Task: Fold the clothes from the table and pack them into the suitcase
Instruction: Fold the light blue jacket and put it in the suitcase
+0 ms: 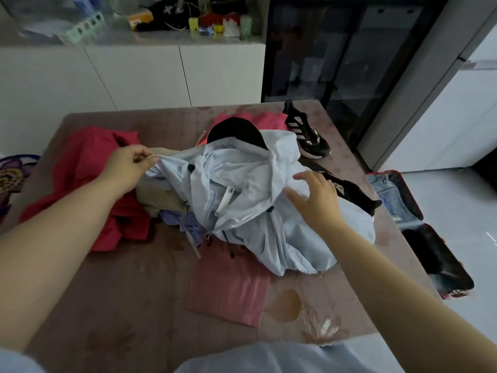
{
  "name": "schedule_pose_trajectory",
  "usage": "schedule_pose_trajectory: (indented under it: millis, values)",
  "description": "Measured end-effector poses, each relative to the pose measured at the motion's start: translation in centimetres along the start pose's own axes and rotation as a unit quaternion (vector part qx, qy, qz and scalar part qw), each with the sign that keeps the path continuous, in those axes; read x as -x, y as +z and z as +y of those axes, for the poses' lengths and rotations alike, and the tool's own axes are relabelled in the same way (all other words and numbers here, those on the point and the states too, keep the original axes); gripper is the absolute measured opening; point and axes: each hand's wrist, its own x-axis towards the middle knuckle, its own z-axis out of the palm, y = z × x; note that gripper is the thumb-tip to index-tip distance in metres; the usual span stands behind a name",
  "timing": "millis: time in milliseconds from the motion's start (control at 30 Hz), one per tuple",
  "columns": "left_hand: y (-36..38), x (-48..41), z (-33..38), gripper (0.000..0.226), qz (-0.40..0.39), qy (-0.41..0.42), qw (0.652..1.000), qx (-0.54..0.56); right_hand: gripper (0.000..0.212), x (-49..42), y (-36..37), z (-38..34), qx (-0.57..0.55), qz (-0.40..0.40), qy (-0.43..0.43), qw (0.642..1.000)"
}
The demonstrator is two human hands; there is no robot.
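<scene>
On the table [121,292], in the middle of the heap, a pale blue jacket [242,189] was lying crumpled and not yet folded. An edge on the jacket's left side was pinched between the thumb and curled fingers of the left hand [126,165]. The right hand [320,200] was held over the jacket's right side, fingers spread wide and nothing gripped; whether the cloth was touched could not be told. Both arms were stretched forward. The step in hand seemed to be the spreading out of the jacket. Next, it would likely need to be pulled clear of the red clothes [91,162] left of the jacket and laid flat. The open suitcase [415,204] was seen on the floor, right of the jacket.
</scene>
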Motion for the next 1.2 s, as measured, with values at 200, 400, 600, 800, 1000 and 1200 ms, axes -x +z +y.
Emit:
schedule_pose_trajectory:
  millis: [200, 400, 600, 800, 1000, 1200]
  values:
    - [0.5, 0.4, 0.7, 0.007, -0.054, 0.008, 0.997, 0.054, 0.058, 1.2, 1.4, 1.8, 0.137, -0.119, 0.079, 0.98]
    - [0.4, 0.1, 0.5, 0.018, -0.068, -0.006, 0.996, 0.061, 0.008, 1.5, -0.7, 3.0, 0.015, -0.077, 0.046, 0.996]
    - [0.1, 1.7, 2.9, 0.015, -0.02, 0.004, 0.999, 0.045, 0.009, 1.7, -4.0, 2.9, -0.059, 0.033, 0.036, 0.997]
    - [0.0, 4.8, 7.4, 0.008, 0.027, 0.047, 0.998, 0.01, 0.023, 5.0, -2.5, 1.5, 0.076, -0.088, 0.008, 0.993]
    - [0.1, 8.2, 9.5, 0.007, 0.068, 0.041, 0.996, -0.031, 0.036, 8.2, 2.8, 1.0, -0.005, -0.18, 0.112, 0.977]
    - [-1.3, 10.1, 8.5, 0.013, 0.123, -0.01, 0.989, -0.076, 0.053, 9.1, 1.9, -1.2, -0.313, -0.083, 0.108, 0.94]
